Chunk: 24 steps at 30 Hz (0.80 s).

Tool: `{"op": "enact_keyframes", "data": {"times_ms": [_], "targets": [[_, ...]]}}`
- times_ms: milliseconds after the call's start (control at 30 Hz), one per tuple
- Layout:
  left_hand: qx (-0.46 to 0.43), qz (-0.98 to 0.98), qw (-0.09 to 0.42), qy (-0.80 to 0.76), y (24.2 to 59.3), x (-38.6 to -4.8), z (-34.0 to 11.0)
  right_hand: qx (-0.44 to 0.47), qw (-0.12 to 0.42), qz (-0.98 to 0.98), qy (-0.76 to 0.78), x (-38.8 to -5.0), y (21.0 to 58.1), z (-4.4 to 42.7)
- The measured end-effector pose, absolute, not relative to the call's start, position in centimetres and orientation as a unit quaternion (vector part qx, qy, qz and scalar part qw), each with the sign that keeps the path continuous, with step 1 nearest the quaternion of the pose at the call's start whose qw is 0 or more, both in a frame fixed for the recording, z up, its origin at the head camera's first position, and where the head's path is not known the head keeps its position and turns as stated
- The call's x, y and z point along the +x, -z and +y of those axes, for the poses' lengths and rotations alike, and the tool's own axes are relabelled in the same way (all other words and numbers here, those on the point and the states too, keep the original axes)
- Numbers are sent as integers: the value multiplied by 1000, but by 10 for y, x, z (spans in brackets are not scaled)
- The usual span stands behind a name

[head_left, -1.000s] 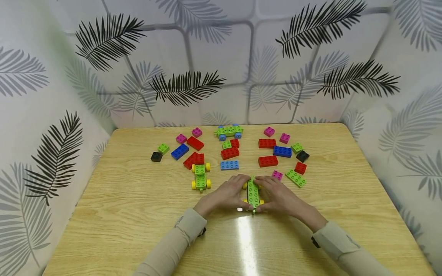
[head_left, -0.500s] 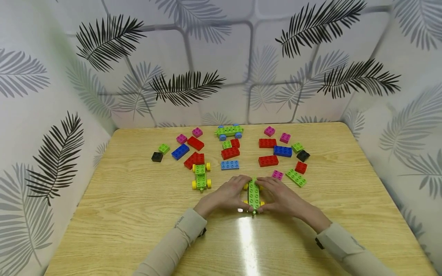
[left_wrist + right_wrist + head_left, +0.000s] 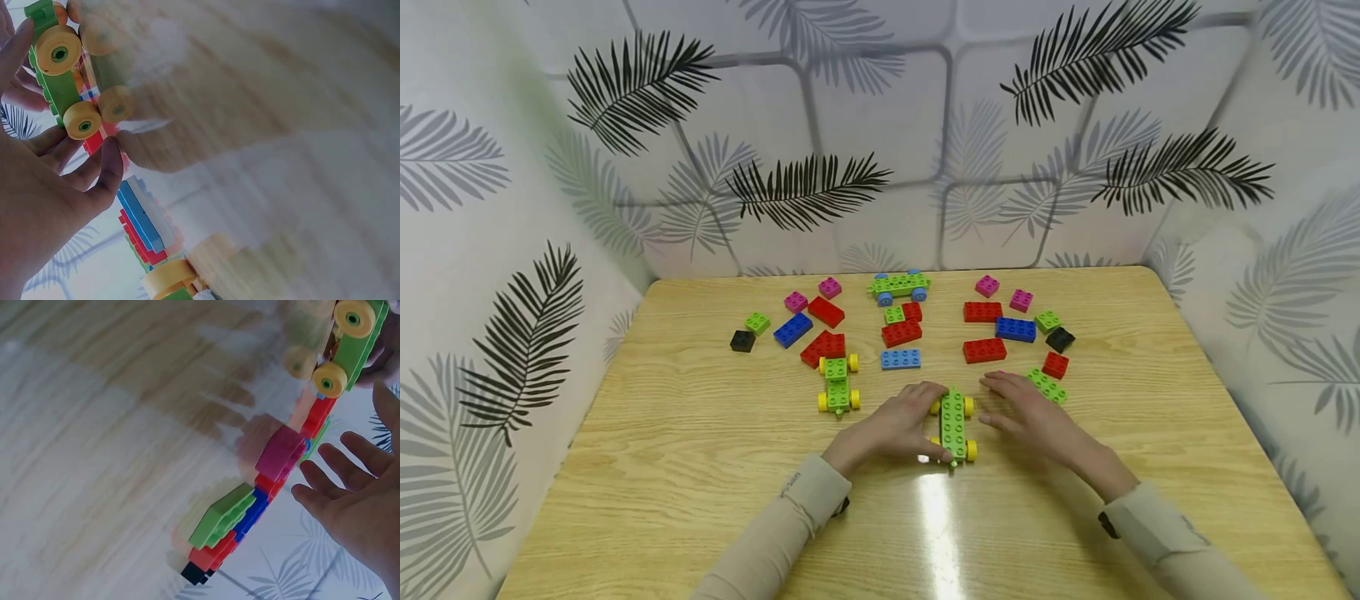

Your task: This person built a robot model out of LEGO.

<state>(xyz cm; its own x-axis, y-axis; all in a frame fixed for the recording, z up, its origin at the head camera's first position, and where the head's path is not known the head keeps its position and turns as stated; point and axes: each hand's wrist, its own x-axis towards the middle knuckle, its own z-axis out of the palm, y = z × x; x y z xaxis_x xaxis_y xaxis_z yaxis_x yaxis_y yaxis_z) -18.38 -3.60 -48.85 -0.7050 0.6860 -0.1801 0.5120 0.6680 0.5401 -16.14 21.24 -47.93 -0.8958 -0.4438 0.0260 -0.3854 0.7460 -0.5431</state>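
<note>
Head view: yellow-wheeled green base (image 3: 952, 425) between your hands
Left hand (image 3: 898, 423): grips its ends
Right hand (image 3: 1037, 417): wide, fingers extended, apart from it

R hand (image 3: 1037, 418) now off grn wheeled base (image 3: 952, 425)

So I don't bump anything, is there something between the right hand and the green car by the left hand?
Nothing visible. Between the right hand and the green car only tabletop shows; the nearby pink brick sits beyond the fingers, outside that gap.
</note>
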Motion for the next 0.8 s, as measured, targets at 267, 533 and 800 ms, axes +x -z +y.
{"op": "enact_keyframes", "data": {"times_ms": [267, 533, 800], "targets": [[337, 894, 184, -230, 490, -184, -36, -193, 24, 941, 277, -170, 484, 227], [339, 893, 184, -231, 489, -183, -37, -177, 10, 947, 269, -178, 488, 235], [331, 895, 189, -230, 490, -184, -36, -159, 4, 958, 239, -187, 491, 233]]}}
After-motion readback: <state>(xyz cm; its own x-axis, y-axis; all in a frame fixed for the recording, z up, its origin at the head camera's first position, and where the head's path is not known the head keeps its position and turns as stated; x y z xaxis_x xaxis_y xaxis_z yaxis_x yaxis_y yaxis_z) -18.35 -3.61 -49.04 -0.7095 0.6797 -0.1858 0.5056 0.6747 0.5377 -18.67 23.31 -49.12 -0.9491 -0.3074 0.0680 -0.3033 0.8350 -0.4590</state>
